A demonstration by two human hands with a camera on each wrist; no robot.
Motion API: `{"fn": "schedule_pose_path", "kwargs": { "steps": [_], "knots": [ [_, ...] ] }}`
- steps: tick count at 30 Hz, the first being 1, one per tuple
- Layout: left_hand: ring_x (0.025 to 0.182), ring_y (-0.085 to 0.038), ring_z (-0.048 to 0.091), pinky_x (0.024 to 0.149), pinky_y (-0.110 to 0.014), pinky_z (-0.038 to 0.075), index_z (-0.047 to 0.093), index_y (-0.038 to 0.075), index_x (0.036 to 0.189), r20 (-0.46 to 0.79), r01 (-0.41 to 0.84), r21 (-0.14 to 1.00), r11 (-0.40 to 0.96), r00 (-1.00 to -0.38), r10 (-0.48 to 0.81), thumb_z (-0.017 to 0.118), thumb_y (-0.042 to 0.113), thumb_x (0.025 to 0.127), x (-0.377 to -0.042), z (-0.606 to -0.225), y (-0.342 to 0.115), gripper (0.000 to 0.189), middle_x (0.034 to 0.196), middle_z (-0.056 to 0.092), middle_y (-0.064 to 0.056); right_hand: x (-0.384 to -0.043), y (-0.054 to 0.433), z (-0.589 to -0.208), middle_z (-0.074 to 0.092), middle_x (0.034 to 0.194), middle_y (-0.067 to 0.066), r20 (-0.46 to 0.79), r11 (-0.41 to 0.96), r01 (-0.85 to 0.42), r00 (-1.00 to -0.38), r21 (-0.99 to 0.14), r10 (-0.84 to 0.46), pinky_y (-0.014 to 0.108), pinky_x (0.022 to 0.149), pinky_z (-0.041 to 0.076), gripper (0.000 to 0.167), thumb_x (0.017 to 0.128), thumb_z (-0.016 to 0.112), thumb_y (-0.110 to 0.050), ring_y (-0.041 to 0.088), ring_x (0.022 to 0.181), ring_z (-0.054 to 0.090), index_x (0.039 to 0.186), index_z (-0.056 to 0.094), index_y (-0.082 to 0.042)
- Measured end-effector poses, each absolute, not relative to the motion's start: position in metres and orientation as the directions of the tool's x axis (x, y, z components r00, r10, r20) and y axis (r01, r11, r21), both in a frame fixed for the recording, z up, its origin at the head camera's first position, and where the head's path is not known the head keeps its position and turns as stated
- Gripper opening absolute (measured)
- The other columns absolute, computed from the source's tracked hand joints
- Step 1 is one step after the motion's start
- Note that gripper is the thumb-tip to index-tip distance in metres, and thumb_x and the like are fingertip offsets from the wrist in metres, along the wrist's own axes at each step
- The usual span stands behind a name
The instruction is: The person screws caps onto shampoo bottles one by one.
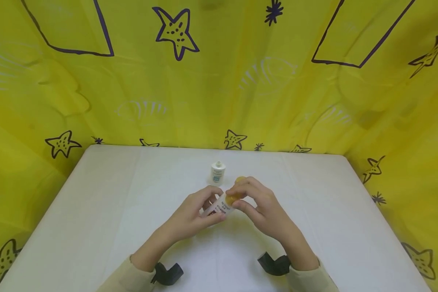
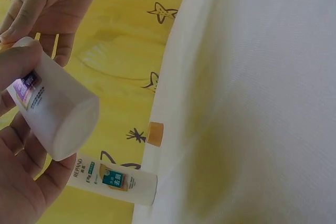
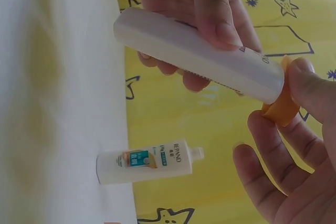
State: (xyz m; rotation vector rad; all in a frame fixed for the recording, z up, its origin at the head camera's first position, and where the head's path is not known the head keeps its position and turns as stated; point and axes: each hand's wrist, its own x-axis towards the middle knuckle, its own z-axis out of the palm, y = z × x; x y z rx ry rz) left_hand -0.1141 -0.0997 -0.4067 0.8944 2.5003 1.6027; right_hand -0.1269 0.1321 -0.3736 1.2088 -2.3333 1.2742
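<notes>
My left hand (image 1: 195, 211) grips a white bottle (image 1: 219, 206) with a printed label, thumb on one side and fingers round the other. The bottle is tilted, its top toward my right hand (image 1: 266, 209). That hand pinches the orange cap (image 3: 283, 98) at the bottle's top between thumb and fingers. In the left wrist view the bottle's base faces the camera, while the cap is mostly hidden by the hands. Behind my hands a second white bottle (image 1: 217, 173) stands upright with no cap, its narrow neck bare and its label (image 3: 139, 158) teal and gold.
Another orange cap (image 2: 155, 134) sits on the white table (image 1: 131, 194) to the right of the standing bottle, partly behind my right hand in the head view. A yellow curtain (image 1: 211, 89) with starfish drawings hangs behind and beside the table.
</notes>
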Motion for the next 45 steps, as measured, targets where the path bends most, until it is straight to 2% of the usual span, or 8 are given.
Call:
{"fn": "schedule_pose_path", "kwargs": {
  "steps": [13, 26, 33, 42, 45],
  "knots": [
    [0.074, -0.008, 0.059, 0.064, -0.024, 0.051, 0.054, 0.02, 0.121, 0.375, 0.547, 0.718, 0.431, -0.825, 0.424, 0.08, 0.029, 0.086, -0.1112, -0.4079, -0.0968, 0.045, 0.092, 0.064, 0.008, -0.1266, 0.1318, -0.3749, 0.061, 0.105, -0.005, 0.518, 0.325, -0.733, -0.662, -0.597, -0.541, 0.028, 0.081, 0.055, 0.029, 0.088, 0.074, -0.007, 0.01, 0.098, 0.06, 0.114, 0.068, -0.016],
    [0.078, -0.006, 0.055, 0.064, -0.021, 0.048, 0.058, 0.016, 0.119, 0.535, 0.652, 0.537, 0.536, -0.754, 0.38, 0.081, 0.03, 0.084, -0.1116, -0.4101, -0.0938, 0.045, 0.094, 0.063, 0.005, -0.1259, 0.1288, -0.378, 0.061, 0.104, -0.006, 0.518, 0.344, -0.717, -0.684, -0.606, -0.513, 0.022, 0.074, 0.051, 0.028, 0.089, 0.072, -0.008, 0.007, 0.093, 0.058, 0.115, 0.066, -0.016],
    [0.081, -0.007, 0.057, 0.065, -0.023, 0.049, 0.059, 0.015, 0.116, 0.575, 0.662, 0.504, 0.555, -0.736, 0.356, 0.082, 0.029, 0.082, -0.1115, -0.4125, -0.0914, 0.043, 0.095, 0.064, 0.005, -0.1251, 0.127, -0.3778, 0.061, 0.099, -0.007, 0.528, 0.368, -0.716, -0.691, -0.593, -0.494, 0.021, 0.071, 0.046, 0.028, 0.088, 0.074, -0.008, 0.007, 0.089, 0.054, 0.114, 0.067, -0.017],
    [0.078, -0.007, 0.053, 0.062, -0.023, 0.048, 0.059, 0.016, 0.113, 0.603, 0.671, 0.46, 0.582, -0.717, 0.349, 0.083, 0.027, 0.081, -0.1114, -0.4138, -0.0917, 0.041, 0.096, 0.064, 0.006, -0.1242, 0.124, -0.3801, 0.061, 0.098, -0.007, 0.529, 0.391, -0.709, -0.702, -0.587, -0.477, 0.023, 0.073, 0.05, 0.026, 0.088, 0.075, -0.011, 0.007, 0.09, 0.057, 0.112, 0.067, -0.017],
    [0.08, -0.008, 0.056, 0.063, -0.024, 0.05, 0.059, 0.016, 0.113, 0.609, 0.673, 0.452, 0.586, -0.713, 0.349, 0.084, 0.027, 0.081, -0.1122, -0.4144, -0.0918, 0.042, 0.098, 0.065, 0.006, -0.1247, 0.1237, -0.3819, 0.061, 0.098, -0.008, 0.532, 0.394, -0.709, -0.702, -0.585, -0.473, 0.023, 0.074, 0.05, 0.024, 0.089, 0.075, -0.014, 0.006, 0.09, 0.058, 0.112, 0.068, -0.016]
  ]
}}
